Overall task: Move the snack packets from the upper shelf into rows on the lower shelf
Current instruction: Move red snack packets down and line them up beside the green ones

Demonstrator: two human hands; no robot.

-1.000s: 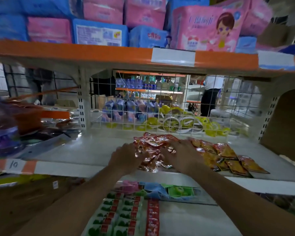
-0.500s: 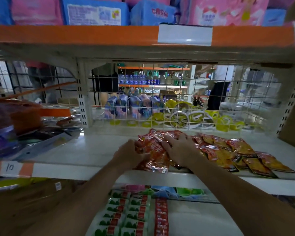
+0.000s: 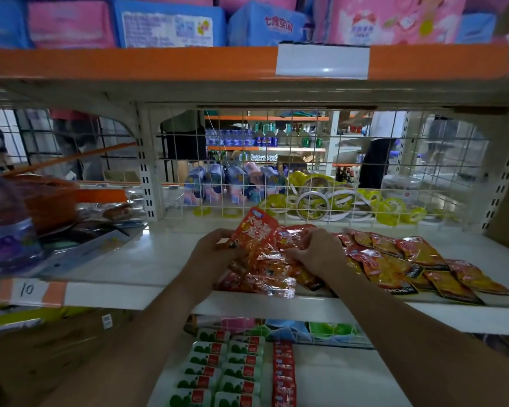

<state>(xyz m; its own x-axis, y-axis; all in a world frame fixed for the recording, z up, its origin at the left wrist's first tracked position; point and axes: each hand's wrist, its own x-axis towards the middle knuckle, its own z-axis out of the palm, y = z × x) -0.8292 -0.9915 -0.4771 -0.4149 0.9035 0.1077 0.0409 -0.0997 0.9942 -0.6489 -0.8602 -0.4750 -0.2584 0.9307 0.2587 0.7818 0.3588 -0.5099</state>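
The left hand (image 3: pixel 213 254) pinches one red foil snack packet (image 3: pixel 254 232), tilted up. The right hand (image 3: pixel 316 255) curls its fingers into the heap of red and yellow foil packets (image 3: pixel 394 259) on the white upper shelf (image 3: pixel 124 259). A column of small red packets (image 3: pixel 283 374) lies on the lower shelf (image 3: pixel 341 383).

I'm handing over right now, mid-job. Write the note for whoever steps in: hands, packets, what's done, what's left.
Left hand: grips a bunch of red packets, one sticking up.
Right hand: fingers curled on the same bunch, at the front of the upper shelf.
Yellow packets: loose pile on the upper shelf, right of the hands.
Done: lower shelf holds a red row beside green-and-white rows.
Left: probably bring this bunch down, row it, then the yellow pile.
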